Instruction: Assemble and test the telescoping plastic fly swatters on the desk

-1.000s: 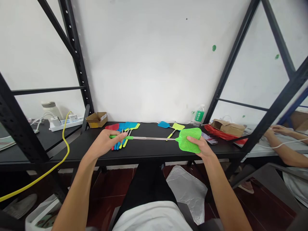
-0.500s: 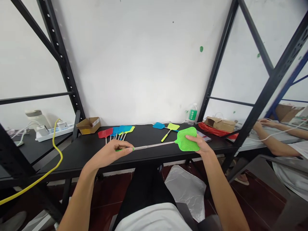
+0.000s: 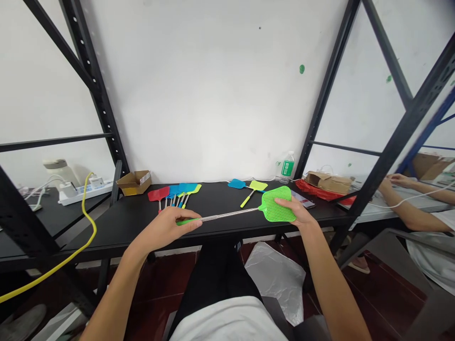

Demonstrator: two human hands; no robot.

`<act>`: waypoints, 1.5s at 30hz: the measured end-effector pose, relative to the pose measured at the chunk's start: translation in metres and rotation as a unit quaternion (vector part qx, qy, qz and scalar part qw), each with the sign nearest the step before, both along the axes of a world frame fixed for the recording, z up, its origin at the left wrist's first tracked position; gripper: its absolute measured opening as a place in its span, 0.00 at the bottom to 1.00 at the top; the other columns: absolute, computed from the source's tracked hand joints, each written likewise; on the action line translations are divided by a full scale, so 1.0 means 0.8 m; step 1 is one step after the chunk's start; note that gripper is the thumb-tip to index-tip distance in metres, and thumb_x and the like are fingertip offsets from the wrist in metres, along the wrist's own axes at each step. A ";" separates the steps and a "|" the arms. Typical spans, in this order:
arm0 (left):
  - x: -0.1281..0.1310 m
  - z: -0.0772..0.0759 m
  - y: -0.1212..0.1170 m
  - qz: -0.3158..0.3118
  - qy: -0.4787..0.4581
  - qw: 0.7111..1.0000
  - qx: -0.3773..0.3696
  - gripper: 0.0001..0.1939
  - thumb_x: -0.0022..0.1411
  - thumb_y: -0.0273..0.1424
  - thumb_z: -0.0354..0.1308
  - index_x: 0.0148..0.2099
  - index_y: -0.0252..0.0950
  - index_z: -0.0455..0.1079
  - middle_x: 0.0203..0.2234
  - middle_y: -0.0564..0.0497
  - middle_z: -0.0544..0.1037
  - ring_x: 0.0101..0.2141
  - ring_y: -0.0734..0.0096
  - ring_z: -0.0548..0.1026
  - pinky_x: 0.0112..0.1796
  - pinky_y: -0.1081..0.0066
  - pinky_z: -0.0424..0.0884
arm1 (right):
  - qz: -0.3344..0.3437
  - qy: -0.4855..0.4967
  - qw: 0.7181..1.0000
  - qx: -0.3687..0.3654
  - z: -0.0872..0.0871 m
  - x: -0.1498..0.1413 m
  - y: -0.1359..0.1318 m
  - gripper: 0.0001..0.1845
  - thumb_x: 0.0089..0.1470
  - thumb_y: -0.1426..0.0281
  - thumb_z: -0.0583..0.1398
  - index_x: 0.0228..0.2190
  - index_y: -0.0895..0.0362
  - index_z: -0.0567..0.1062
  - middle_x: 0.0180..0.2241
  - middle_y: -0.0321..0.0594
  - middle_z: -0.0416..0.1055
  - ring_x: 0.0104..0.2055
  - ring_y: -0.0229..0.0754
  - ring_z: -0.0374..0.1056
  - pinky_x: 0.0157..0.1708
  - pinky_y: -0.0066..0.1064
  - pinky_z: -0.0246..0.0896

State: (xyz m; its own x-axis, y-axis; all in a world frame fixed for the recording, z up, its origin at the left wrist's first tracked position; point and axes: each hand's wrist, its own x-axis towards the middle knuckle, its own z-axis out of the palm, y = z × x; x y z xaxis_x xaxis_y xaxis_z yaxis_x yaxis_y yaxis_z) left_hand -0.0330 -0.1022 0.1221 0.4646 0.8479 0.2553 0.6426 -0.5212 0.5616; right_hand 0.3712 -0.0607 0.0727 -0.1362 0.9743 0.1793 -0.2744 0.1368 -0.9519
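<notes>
Holding a green fly swatter [image 3: 227,216] level across your body, you have it over the near part of the black counter [image 3: 216,201]. Your left hand [image 3: 163,228] is closed in a firm grip around its green handle [image 3: 186,221], and your right hand [image 3: 296,211] is closed in a pinching grip on its mesh head [image 3: 279,204], with your fingers [image 3: 286,202] lying across the mesh.

Below the swatter are your black trousers [image 3: 213,279] and, on the floor, a white plastic bag [image 3: 275,284]. Beyond its handle, a row of red, blue and yellow swatters [image 3: 174,192] lies on the counter. Just beyond its head lie a blue swatter [image 3: 236,183] and a yellow swatter [image 3: 258,186].

Farther right of the head stand a water bottle [image 3: 287,167], a red bag [image 3: 313,191] and a cardboard box [image 3: 329,182]. Well left of the swatter are a small cardboard box [image 3: 134,183], a white power strip [image 3: 85,193] and a yellow cable [image 3: 87,222]. Well off to the right, a co-worker's arms [image 3: 408,213] reach across another counter.
</notes>
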 end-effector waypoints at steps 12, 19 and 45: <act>-0.033 0.018 -0.021 0.008 0.011 1.000 -0.025 0.20 0.61 0.48 0.60 0.48 0.45 0.82 0.42 0.52 0.84 0.37 0.60 0.78 0.35 0.72 0.72 | 0.339 -0.086 0.936 -0.026 0.008 0.006 -0.028 0.57 0.38 0.50 0.68 0.65 0.56 0.56 0.54 0.66 0.71 0.32 0.56 0.79 0.12 0.27 0.64; -0.028 0.019 -0.024 0.032 0.029 0.999 -0.030 0.20 0.62 0.49 0.58 0.47 0.44 0.83 0.36 0.52 0.84 0.28 0.69 0.72 0.27 0.75 0.65 | 0.344 -0.063 0.937 0.003 0.010 -0.004 -0.026 0.54 0.43 0.53 0.66 0.65 0.57 0.51 0.53 0.63 0.73 0.38 0.57 0.79 0.19 0.30 0.70; -0.033 0.025 -0.035 0.075 0.010 0.997 0.007 0.19 0.59 0.47 0.61 0.44 0.42 0.84 0.25 0.54 0.79 0.20 0.76 0.59 0.21 0.74 0.55 | 0.255 -0.083 0.963 0.022 0.029 -0.027 -0.039 0.36 0.56 0.60 0.60 0.62 0.59 0.62 0.45 0.58 0.78 0.35 0.53 0.78 0.22 0.32 0.69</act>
State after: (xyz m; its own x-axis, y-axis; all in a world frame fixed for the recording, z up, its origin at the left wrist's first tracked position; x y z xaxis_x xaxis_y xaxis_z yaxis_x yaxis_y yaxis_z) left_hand -0.0594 -0.1306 0.1417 0.3387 0.9045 0.2590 0.7249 -0.4264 0.5411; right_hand 0.3494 -0.0918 0.0956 -0.6257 0.7649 0.1531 -0.1618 0.0647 -0.9847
